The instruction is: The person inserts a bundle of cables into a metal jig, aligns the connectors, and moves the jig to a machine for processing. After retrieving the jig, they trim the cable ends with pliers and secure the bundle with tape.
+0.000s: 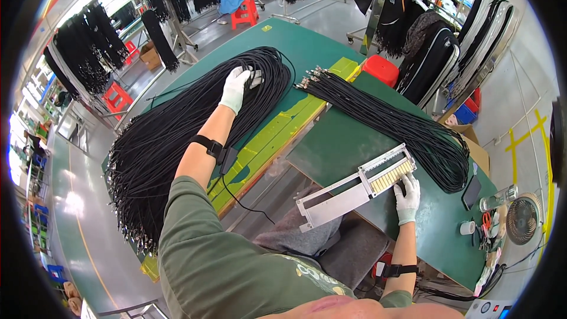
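My left hand (237,85), in a white glove, reaches far out and grips black cables at the top of a big looped bundle of black cables (171,142) lying on the left green table (295,41). My right hand (407,196), also gloved, rests with fingers apart on the near end of a metal comb-like fixture (354,186) with a yellowish slotted block. A second, thinner bundle of black cables (384,121) with metal connector ends lies on the right green table (336,147), just beyond the fixture. A black strap sits on each of my wrists.
A yellow strip (277,133) runs along the left table's edge by the gap between tables. A small fan (522,220), a bottle (498,197), a phone (471,192) and small tools sit at the right. Racks hung with black cables, red stools and a person in blue stand behind.
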A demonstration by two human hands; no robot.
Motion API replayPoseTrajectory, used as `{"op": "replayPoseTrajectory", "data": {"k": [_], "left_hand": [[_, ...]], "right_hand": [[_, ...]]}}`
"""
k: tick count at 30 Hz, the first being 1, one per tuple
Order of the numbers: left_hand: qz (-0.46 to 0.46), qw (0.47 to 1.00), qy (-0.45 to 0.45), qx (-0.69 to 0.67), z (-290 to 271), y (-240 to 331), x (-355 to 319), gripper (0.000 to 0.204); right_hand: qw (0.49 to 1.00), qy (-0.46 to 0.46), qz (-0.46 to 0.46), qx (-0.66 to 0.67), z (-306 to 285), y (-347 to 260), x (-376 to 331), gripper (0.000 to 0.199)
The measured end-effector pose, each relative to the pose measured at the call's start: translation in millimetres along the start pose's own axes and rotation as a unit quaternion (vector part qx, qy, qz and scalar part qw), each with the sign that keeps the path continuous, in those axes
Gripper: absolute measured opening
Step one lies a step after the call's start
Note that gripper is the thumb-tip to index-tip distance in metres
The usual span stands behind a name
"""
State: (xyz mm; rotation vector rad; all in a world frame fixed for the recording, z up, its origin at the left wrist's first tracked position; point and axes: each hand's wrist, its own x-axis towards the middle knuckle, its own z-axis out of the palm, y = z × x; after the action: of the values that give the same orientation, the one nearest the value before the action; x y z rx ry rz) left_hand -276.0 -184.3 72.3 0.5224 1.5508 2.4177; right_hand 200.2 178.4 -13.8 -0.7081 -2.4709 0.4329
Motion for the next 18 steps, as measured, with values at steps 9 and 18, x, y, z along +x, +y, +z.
{"op": "replayPoseTrajectory", "data": {"k": [9,18], "left_hand": [[0.003,1.000,0.016,0.008,6,0,-2,0.021],[0.096,0.928,0.058,0.356,18,-7,-1,0.037]], "right_hand": [[0.999,-0.010,0.012,0.029,-2,-1,1,0.042],[1.000,0.005,-0.002,0.011,2,3,-1,0.040]]}}
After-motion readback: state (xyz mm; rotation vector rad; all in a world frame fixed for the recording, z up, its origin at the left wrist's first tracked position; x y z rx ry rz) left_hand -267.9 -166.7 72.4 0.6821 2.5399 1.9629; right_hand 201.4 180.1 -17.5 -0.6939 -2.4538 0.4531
